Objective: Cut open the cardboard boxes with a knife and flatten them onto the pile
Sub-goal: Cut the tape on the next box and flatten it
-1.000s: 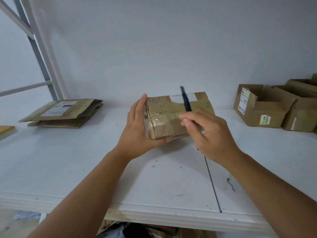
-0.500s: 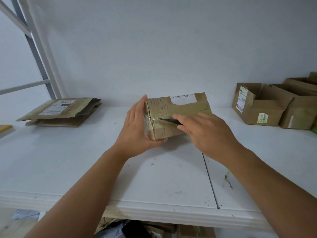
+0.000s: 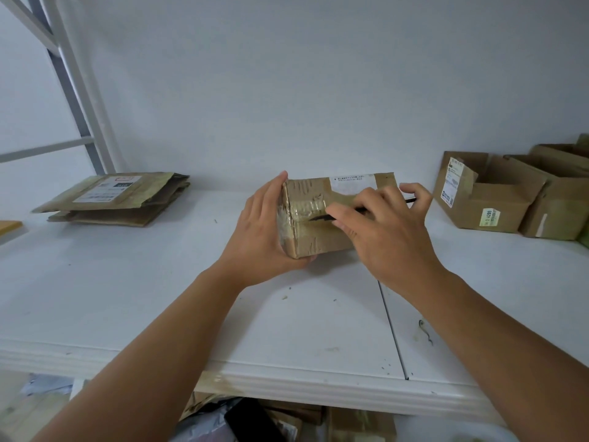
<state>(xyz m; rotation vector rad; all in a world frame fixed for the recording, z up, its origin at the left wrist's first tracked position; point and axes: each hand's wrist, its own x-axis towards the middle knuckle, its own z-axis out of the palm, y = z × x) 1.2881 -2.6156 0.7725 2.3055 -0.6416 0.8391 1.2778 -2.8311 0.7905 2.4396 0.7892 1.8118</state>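
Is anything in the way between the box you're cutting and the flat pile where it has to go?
Nothing visible. The box, held by the left hand while the right hand holds the knife to it, sits right of the pile. Only bare shelf with small crumbs lies between.

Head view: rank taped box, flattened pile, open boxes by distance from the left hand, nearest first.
1. taped box: centre of the shelf, gripped at its left end by the left hand.
2. flattened pile: far left of the shelf, apart from the hand.
3. open boxes: far right, beyond the right hand and knife.
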